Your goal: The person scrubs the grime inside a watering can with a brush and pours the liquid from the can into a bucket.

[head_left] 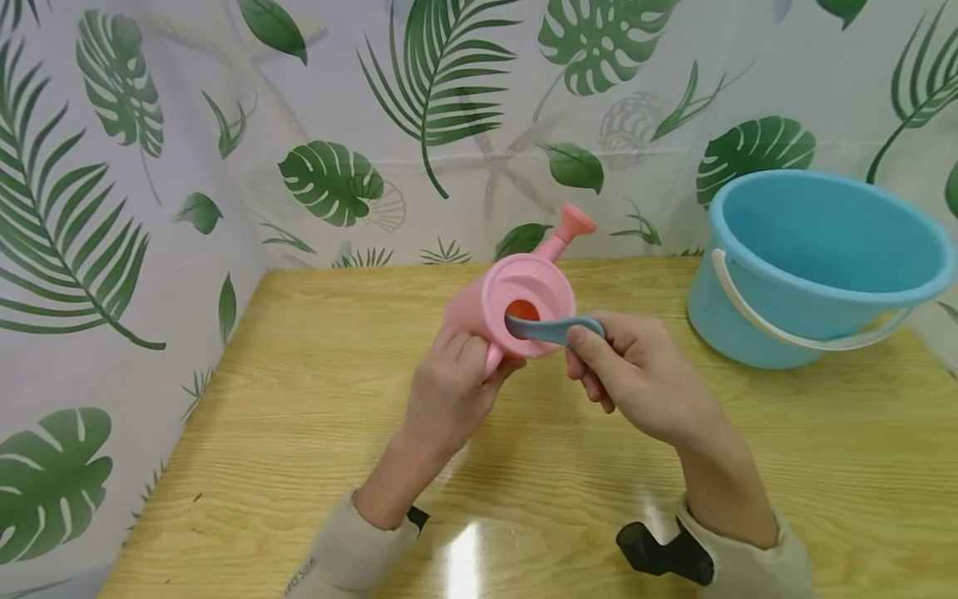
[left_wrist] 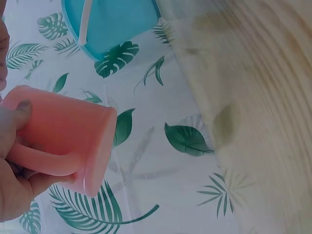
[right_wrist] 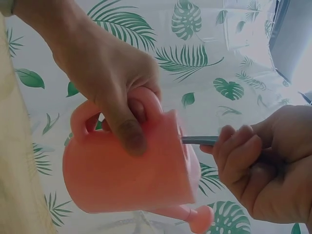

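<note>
A pink toy watering can (head_left: 467, 308) is held tilted above the table, its round top opening turned toward the head camera. My left hand (head_left: 449, 387) grips its loop handle; the right wrist view shows the left thumb (right_wrist: 130, 136) pressed along the can's side. With my right hand (head_left: 644, 374) I pinch the end of a blue-grey handle (head_left: 554, 330), like that of a spoon or small scoop. Its other end goes through the opening and is hidden inside the can. Something orange-red (head_left: 524, 310) shows within the opening. The spout (head_left: 575, 223) points away to the upper right.
A blue bucket (head_left: 756, 324) with a white handle (head_left: 786, 333) stands on the wooden table (head_left: 337, 433) at the right. Behind and to the left hangs a white sheet (head_left: 247, 191) printed with green leaves.
</note>
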Demonstrator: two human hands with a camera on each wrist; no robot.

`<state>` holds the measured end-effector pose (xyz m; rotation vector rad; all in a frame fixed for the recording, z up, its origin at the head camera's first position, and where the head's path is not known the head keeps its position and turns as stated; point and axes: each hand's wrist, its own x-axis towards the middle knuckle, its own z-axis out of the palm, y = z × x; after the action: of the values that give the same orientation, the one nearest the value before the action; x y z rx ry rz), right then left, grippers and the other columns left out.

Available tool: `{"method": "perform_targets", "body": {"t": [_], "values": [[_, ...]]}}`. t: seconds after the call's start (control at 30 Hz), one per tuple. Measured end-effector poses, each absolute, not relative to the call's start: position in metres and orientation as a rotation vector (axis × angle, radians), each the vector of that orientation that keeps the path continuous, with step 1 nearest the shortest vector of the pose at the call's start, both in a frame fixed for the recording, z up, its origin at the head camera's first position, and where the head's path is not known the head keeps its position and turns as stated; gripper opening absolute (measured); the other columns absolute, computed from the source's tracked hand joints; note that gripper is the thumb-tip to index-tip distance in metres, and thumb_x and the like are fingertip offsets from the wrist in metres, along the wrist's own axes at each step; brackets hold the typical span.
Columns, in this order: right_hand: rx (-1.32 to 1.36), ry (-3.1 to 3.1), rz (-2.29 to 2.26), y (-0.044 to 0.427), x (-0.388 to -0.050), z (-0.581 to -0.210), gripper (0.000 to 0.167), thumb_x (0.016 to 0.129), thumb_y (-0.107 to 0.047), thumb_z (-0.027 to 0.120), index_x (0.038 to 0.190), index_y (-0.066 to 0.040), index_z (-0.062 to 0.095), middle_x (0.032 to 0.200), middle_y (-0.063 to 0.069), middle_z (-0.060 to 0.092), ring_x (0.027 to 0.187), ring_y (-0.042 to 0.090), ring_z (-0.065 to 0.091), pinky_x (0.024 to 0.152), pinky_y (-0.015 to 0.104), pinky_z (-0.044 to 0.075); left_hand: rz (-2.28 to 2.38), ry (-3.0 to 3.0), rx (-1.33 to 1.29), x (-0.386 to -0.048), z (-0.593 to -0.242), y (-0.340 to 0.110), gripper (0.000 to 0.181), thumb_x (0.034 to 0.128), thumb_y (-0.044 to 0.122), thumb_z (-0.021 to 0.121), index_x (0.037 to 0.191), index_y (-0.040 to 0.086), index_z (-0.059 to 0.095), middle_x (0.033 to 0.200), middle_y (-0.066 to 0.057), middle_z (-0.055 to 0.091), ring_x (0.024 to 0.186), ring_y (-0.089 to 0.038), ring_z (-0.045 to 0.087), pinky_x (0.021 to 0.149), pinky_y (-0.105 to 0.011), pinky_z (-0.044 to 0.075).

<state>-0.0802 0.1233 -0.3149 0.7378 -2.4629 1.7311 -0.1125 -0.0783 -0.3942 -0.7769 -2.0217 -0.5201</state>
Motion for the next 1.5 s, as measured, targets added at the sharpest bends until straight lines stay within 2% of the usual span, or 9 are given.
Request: {"method": "perform_targets", "body": {"t": [0.27,0.53,0.77,0.97,1.07,1.27,1.5], "values": [[0.720,-2.390,1.492,0.104,-0.077,-0.325,0.035,0.100,-0.005,0.058,0.066,-0.009,0.049,0.059,-0.004,0.039,0.050,0.010,0.033,0.045,0.024,0.028,-0.491,-2.013,-0.815,-0.107,-0.402,-0.068,0.040,0.0788,0.024,0.085,0.073,0.006,0.049,0.064,-0.003,0.050,0.065,-0.018,0.051,0.057,-0.024,0.047],[0.698,-2.189,1.691,0.123,-0.073,-0.312,0.034,0.099,0.005,0.053,0.067,-0.006,0.052,0.055,0.001,0.035,0.045,0.013,0.028,0.041,0.031,0.021,-0.593,-2.040,-0.811,-0.108,-0.395,-0.070,0.037,0.0773,0.022,0.086,0.077,0.006,0.053,0.069,-0.004,0.058,0.070,-0.019,0.056,0.063,-0.026,0.053],[0.713,-2.373,1.650,0.113,-0.075,-0.316,0.033,0.101,-0.006,0.056,0.068,-0.007,0.051,0.056,0.000,0.039,0.046,0.013,0.031,0.041,0.029,0.026,-0.505,-1.976,-0.852,-0.109,-0.392,-0.073,0.038,0.0772,0.023,0.087,0.076,0.006,0.052,0.067,-0.004,0.055,0.068,-0.018,0.052,0.062,-0.023,0.050],[0.734,-2.260,1.763,0.117,-0.071,-0.312,0.031,0.101,0.001,0.053,0.070,-0.006,0.056,0.054,0.002,0.040,0.043,0.013,0.031,0.037,0.031,0.023,-0.533,-2.007,-0.849,-0.108,-0.393,-0.074,0.041,0.0768,0.024,0.087,0.076,0.005,0.051,0.067,-0.004,0.053,0.069,-0.018,0.052,0.059,-0.023,0.049],[0.710,-2.283,1.753,0.119,-0.071,-0.310,0.033,0.102,-0.002,0.053,0.069,-0.006,0.054,0.054,0.001,0.040,0.043,0.013,0.032,0.037,0.030,0.024,-0.557,-2.021,-0.829,-0.107,-0.393,-0.074,0.043,0.0763,0.025,0.087,0.074,0.006,0.049,0.065,-0.004,0.052,0.067,-0.018,0.050,0.058,-0.024,0.048],[0.668,-2.414,1.741,0.108,-0.075,-0.316,0.033,0.103,-0.010,0.054,0.070,-0.004,0.054,0.055,0.001,0.042,0.044,0.014,0.035,0.040,0.028,0.030,-0.524,-1.997,-0.830,-0.104,-0.396,-0.070,0.041,0.0820,0.029,0.082,0.074,0.007,0.050,0.064,-0.003,0.050,0.065,-0.017,0.049,0.056,-0.023,0.046],[0.669,-2.211,1.867,0.117,-0.068,-0.311,0.032,0.102,-0.001,0.051,0.070,-0.002,0.056,0.053,0.003,0.041,0.039,0.013,0.031,0.034,0.030,0.021,-0.579,-1.972,-0.806,-0.102,-0.394,-0.068,0.041,0.0780,0.025,0.086,0.074,0.006,0.050,0.065,-0.003,0.052,0.066,-0.018,0.052,0.059,-0.025,0.049]]}}
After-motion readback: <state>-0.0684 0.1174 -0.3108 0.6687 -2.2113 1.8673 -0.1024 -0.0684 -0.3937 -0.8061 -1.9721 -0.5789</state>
